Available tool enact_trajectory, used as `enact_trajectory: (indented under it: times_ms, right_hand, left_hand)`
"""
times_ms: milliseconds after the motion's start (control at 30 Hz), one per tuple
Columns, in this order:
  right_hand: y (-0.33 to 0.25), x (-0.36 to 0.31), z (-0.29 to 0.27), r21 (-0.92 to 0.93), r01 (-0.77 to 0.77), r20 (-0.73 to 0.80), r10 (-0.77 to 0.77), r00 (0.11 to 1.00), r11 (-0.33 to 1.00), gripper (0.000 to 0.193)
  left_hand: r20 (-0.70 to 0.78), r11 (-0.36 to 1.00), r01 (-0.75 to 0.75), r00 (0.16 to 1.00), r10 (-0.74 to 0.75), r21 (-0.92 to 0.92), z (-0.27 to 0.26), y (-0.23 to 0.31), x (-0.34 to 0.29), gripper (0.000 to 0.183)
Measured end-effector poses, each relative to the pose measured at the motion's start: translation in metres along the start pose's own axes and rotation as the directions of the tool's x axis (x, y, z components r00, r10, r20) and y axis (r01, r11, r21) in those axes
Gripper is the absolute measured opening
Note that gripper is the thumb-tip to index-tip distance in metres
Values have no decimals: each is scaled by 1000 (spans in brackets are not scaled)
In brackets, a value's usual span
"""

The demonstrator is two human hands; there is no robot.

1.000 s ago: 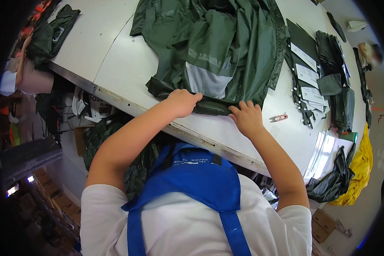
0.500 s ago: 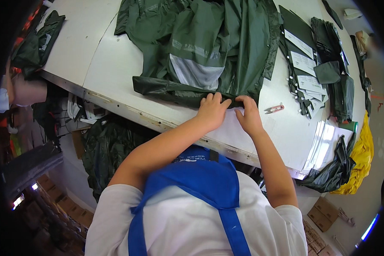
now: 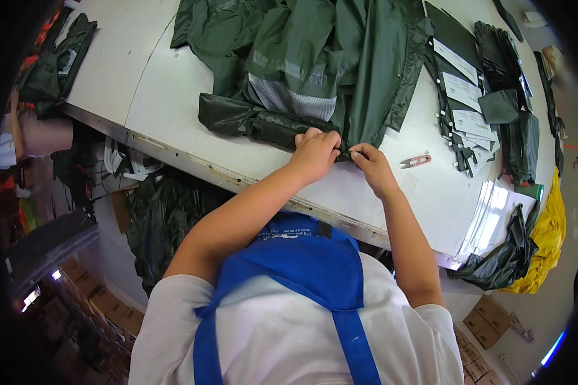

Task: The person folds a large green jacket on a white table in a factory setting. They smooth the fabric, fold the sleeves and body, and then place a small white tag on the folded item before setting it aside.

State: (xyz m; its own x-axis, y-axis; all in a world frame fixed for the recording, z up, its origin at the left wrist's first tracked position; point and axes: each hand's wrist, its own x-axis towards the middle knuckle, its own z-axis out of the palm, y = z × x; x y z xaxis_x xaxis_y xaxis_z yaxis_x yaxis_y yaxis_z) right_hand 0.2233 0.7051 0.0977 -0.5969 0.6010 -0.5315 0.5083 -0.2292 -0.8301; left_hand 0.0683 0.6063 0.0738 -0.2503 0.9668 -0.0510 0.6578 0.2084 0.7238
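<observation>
In the head view we see both hands meeting at the near hem of a dark green garment [image 3: 302,64] that lies spread across the upper middle of the white tabletop [image 3: 173,109]. Our left hand [image 3: 315,154] has its grip closed on the rolled lower edge of the fabric, fingers curled over it. Our right hand [image 3: 371,165] sits just beside it, thumb and fingers pinched on the same edge, so the two grips nearly touch at the centre of the frame. A grey mesh lining [image 3: 292,99] shows where the garment folds open, just above the hands.

To the right of the right hand, a small pink thread snip [image 3: 416,160] lies on bare tabletop, near but apart from the fingers. Further right, toward the upper right of the frame, a row of dark green cut pieces with white paper tags [image 3: 462,96] runs along the tabletop, and a folded dark piece [image 3: 499,106] rests on them. At the right edge a yellow bag [image 3: 541,244] hangs beside a crumpled dark green one [image 3: 504,260].

At the upper left another dark green bundle [image 3: 58,64] lies on the tabletop's far corner. Below the tabletop edge, more dark fabric [image 3: 164,224] is heaped at the left. Our blue apron [image 3: 302,256] fills the lower centre. Nothing lies between the hands and the hem.
</observation>
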Motion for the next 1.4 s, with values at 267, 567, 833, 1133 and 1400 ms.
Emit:
enact_trajectory:
  times_ms: [267, 567, 833, 1133, 1400]
  right_hand:
    - [-1, -11, 20, 319, -10, -34, 22, 999, 948, 16]
    - [-23, -27, 18, -692, 419, -26, -600, 799, 588, 18]
    - [-21, -33, 11, -834, 469, 116, -740, 662, 289, 16]
    - [-7, -46, -11, -831, 363, -38, -695, 718, 421, 13]
    - [17, -39, -54, -409, 429, -90, -503, 859, 806, 38]
  left_hand:
    - [16, 995, -5, 1000, 7, -102, -14, 8, -8, 20]
    - [23, 984, 15, 1000, -11, -179, -13, 4, -16, 16]
    - [-200, 997, -33, 979, 46, 67, -25, 18, -31, 12]
    - [-357, 979, 69, 934, 5, 194, -94, -22, -66, 9]
    - [-375, 999, 48, 926, -42, 8, -119, -37, -92, 9]
